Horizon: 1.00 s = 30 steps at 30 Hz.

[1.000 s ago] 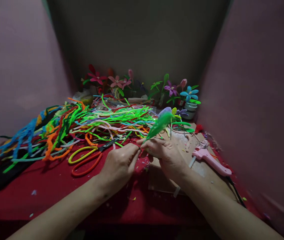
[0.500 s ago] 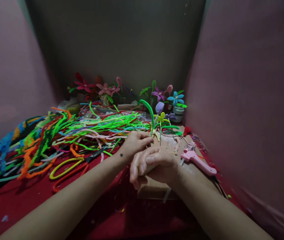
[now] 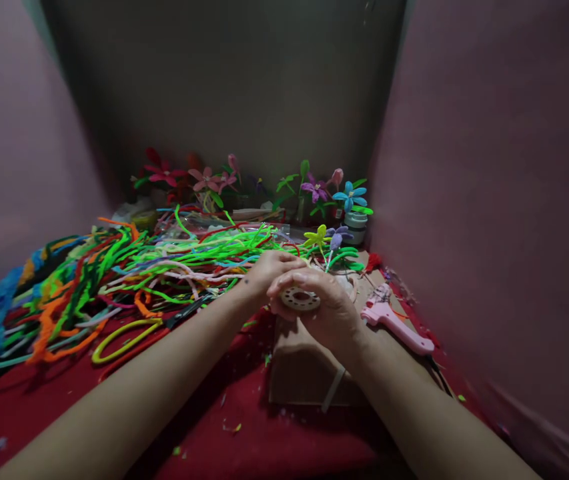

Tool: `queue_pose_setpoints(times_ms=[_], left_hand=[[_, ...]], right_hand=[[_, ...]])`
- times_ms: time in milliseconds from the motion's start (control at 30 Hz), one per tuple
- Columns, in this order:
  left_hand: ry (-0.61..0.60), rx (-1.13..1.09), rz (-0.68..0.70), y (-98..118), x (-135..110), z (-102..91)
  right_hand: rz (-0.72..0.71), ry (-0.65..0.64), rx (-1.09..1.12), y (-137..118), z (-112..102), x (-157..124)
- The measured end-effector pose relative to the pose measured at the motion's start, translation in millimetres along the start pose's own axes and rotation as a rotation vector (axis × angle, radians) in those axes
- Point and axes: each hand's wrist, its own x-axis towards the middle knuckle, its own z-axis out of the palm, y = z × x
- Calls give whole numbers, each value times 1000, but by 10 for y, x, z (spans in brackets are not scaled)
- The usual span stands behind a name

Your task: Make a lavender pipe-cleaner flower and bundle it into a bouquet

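Note:
My right hand [image 3: 327, 310] is closed round a small round spool [image 3: 300, 298] with a dark centre hole and small holes in its face. It hangs just above a brown cardboard sheet [image 3: 304, 373]. My left hand [image 3: 269, 270] sits close behind it with its fingers curled and pinched together near the spool; what they hold is hidden. Just beyond the hands lie a yellow-green pipe-cleaner flower [image 3: 317, 235] and a purple one [image 3: 338, 235] on green stems.
A big heap of coloured pipe cleaners [image 3: 114, 267] covers the left of the red cloth. Scissors with yellow and orange handles [image 3: 129, 333] lie before it. A pink glue gun [image 3: 394, 323] lies at the right. Finished flowers in small pots [image 3: 351, 207] line the back wall.
The green-stemmed flower that my hands held upright now lies down behind them. My right hand has turned and now shows the spool in its fingers.

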Motion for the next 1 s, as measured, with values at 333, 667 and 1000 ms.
queue_pose_setpoints(times_ms=[333, 667, 1000], left_hand=[[1, 191, 79, 319, -730, -313], [133, 455, 370, 198, -779, -251], [183, 693, 479, 80, -823, -189]], right_hand=[[-57, 130, -235, 118, 37, -48], [-108, 207, -549, 202, 43, -73], [-245, 134, -752, 194, 60, -111]])
